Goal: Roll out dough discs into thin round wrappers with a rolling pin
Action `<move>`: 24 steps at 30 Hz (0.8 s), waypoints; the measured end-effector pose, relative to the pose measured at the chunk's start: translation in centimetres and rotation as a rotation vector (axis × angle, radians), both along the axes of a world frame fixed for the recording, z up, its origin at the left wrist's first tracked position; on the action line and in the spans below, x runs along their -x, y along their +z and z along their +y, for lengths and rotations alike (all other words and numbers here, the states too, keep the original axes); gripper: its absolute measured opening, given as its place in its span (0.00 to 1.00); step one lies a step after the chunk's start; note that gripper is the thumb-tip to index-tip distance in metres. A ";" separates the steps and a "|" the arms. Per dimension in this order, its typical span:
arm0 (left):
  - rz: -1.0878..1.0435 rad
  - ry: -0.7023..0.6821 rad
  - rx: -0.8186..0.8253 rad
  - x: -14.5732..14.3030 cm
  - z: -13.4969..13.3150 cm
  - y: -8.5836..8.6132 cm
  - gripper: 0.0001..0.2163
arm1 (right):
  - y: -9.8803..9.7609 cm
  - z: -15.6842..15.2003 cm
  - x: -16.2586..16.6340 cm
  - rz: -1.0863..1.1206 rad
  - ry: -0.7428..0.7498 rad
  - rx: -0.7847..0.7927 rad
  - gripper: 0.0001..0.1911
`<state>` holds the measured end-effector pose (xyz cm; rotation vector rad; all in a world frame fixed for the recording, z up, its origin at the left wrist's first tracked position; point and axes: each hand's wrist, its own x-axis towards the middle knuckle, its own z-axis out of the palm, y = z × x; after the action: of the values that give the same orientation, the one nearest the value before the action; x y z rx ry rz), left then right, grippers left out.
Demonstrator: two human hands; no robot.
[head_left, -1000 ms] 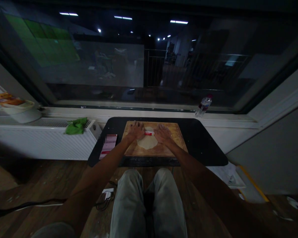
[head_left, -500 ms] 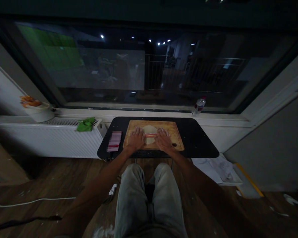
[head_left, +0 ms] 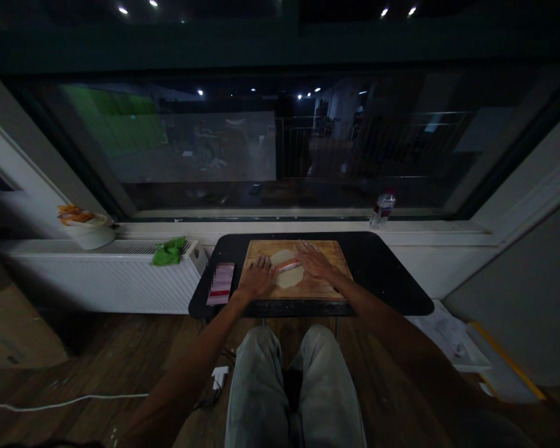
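A pale, flat round of dough [head_left: 288,279] lies on a wooden cutting board [head_left: 326,291]. Across it, tilted up to the right, runs a slim reddish and white rolling pin [head_left: 289,266]. My left hand [head_left: 258,277] rests over the pin's near left end, fingers stretched forward. At the far right end, my right hand [head_left: 313,260] lies flat with its fingers extended over the pin. Both palms press from above rather than wrap round it. The ends of the pin are hidden under my hands.
The board sits on a small black table [head_left: 392,289], beside a phone [head_left: 221,283] with a blurred screen. A water bottle [head_left: 382,210] stands on the windowsill. A green cloth [head_left: 168,251] and a white pot [head_left: 91,233] are on the radiator [head_left: 121,280] at left.
The pin has turned from level to slanted, its right end farther away. My right hand has moved forward relative to the left. The camera view has tipped up slightly.
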<state>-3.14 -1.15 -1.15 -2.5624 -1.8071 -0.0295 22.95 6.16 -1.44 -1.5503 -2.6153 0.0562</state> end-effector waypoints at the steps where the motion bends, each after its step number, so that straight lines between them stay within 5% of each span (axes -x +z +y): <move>1: 0.001 0.041 0.001 -0.1 -0.1 0.0 0.23 | 0.3 1.0 0.4 0.001 0.003 -0.009 0.33; 12: -0.040 0.339 -0.047 -0.3 0.4 -0.5 0.32 | 2.3 8.5 2.6 0.057 0.214 -0.006 0.29; 24: -0.036 0.298 -0.084 0.0 0.1 -2.4 0.31 | 2.2 10.8 2.6 0.004 0.294 0.134 0.33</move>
<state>-3.14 -1.08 -3.60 -2.2274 -2.1306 -0.1472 20.38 16.92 0.77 -1.1829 -2.8672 0.2615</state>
